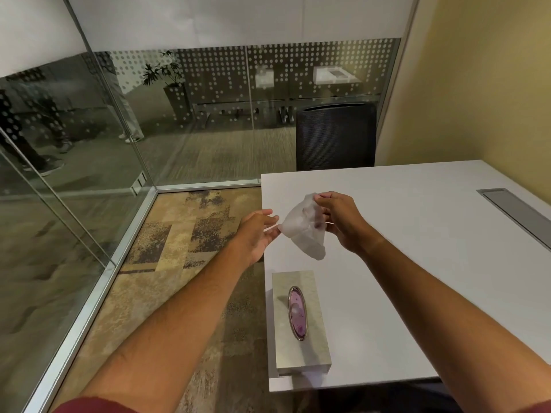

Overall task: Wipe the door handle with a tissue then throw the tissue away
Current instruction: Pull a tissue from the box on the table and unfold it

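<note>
A thin white tissue (304, 228) hangs in the air above the left edge of the white table (417, 234). My right hand (343, 222) pinches its upper right corner. My left hand (258, 234) pinches its left corner with the fingertips, palm turned up. Below the hands, a grey tissue box (298, 320) with an oval purple slot lies on the table near the front left corner. No door handle is in view, and neither is a bin.
Glass walls with metal frames (125, 120) enclose the room at left and ahead. A dark chair (335, 135) stands behind the table. A yellow wall is at right. Patterned carpet (179, 248) covers the floor left of the table. A metal cable hatch (518, 216) is set in the tabletop.
</note>
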A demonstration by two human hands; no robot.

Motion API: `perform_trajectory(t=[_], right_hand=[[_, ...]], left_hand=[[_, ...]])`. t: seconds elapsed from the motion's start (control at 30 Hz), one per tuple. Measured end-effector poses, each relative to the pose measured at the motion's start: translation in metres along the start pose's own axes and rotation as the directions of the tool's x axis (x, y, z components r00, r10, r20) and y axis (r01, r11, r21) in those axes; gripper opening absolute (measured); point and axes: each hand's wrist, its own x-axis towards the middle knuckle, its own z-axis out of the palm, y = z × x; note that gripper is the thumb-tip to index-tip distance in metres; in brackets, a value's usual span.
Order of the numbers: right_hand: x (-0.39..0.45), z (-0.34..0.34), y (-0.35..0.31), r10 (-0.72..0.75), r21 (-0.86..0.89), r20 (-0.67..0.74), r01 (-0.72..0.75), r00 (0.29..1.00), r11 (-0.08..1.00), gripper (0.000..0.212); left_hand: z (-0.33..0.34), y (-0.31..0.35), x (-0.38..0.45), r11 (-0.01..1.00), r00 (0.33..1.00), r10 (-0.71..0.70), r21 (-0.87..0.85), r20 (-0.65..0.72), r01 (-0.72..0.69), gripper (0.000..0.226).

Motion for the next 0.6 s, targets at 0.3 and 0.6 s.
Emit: perform_trajectory(t=[0.3,0.6], right_hand=[[0.0,-0.005,0.005,-0.056,-0.035,0.01,0.056,0.998,0.998,0.022],[0.006,-0.009,0.012,-0.045,-0.118,-0.075,0.036,0.996,0.992,0.017]], left_hand=[[-0.005,0.0,0.001,1.0,1.0,0.006,0.025,0.011,-0.006,0.043],[-0.004,0.014,-0.006,0.96,0.979,0.175,0.202,0.106,-0.193,0.016]])
